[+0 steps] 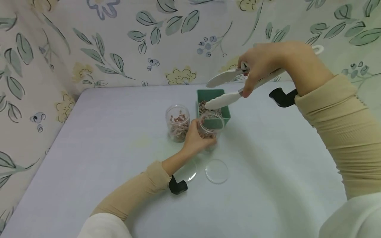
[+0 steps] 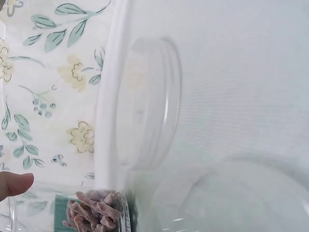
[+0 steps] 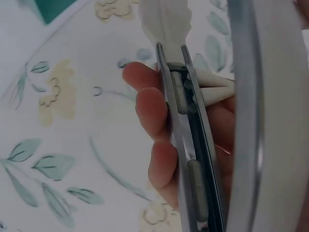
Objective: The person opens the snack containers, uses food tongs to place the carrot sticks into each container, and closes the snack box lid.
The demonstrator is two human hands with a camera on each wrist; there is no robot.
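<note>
My left hand [image 1: 194,142] grips a clear jar [image 1: 212,124] with some brown, stick-like pieces [image 2: 94,212] low inside it. In the left wrist view only the thumb [image 2: 17,185] shows beside that jar. My right hand [image 1: 263,62] holds white-tipped metal tongs [image 1: 224,101], their arms spread apart, above the held jar and a green box [image 1: 211,94]. Similar brown pieces lie in the box. The right wrist view shows fingers curled round one metal arm of the tongs [image 3: 186,130]. Left of my left hand stands a second clear jar [image 1: 178,127], fuller of brown pieces.
Two clear round lids lie on the white table [image 1: 262,185] nearer to me: a right lid [image 1: 216,172] and a left lid [image 1: 187,172], partly behind my left forearm. A flower-patterned cloth [image 1: 119,49] rises behind the table's far edge and along the left side.
</note>
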